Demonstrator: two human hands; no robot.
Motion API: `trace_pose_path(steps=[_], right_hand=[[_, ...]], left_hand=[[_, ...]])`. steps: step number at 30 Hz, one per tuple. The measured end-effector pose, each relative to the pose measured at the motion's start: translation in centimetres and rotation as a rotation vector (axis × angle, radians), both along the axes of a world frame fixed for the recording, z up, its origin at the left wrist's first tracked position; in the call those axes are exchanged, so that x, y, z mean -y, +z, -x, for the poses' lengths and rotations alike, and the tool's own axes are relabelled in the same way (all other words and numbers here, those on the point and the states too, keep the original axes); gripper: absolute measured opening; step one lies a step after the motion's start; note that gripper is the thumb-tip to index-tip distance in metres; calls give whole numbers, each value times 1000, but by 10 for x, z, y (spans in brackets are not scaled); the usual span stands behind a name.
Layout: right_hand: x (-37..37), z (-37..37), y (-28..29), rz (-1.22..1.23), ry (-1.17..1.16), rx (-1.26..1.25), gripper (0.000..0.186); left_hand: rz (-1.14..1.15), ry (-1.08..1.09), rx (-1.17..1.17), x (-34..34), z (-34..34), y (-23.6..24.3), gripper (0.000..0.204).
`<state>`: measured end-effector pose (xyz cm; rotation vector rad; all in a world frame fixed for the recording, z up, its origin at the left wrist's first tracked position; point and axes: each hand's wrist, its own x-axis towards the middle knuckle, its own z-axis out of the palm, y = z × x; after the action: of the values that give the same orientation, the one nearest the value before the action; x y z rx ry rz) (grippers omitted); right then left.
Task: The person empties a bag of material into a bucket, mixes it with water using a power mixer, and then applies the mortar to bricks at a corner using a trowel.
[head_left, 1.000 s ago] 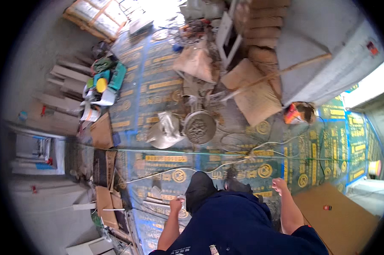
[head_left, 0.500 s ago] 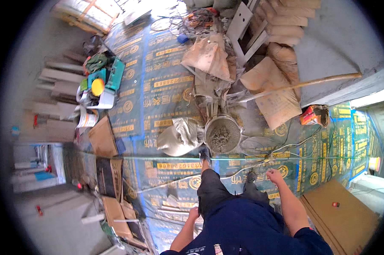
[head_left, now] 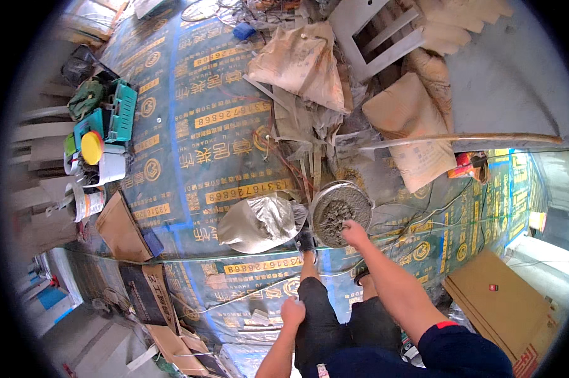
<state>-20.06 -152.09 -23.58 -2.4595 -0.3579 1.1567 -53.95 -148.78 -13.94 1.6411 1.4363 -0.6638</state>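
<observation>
A round bucket of wet grey mortar stands on the floor in front of my feet. My right hand reaches down to the near side of the bucket with its fingers curled. Its fingertips overlap the mortar and the near rim, and whatever they hold is hidden. Beside my left thigh hangs my left hand, closed in a loose fist with nothing visible in it. A pale, shiny sack lies just left of the bucket, close to my left shoe.
Printed green sheeting covers the floor. Paper sacks and a long wooden pole lie beyond the bucket. Tubs and a teal crate stand left. Cables run right, near flat cardboard.
My right hand has moved forward and left, from beside my right leg to the bucket. My left hand has come slightly forward. The view has shifted closer to the floor.
</observation>
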Motion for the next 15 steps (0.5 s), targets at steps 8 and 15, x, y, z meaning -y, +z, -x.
trace_pose_path(steps=[8, 15], right_hand=[[-105, -37, -85, 55, 127, 60, 39], [-107, -65, -164, 74, 623, 719, 43]], left_hand=[[-99, -312, -188, 19, -75, -16, 76], [-115, -388, -213, 8, -76, -28, 73]])
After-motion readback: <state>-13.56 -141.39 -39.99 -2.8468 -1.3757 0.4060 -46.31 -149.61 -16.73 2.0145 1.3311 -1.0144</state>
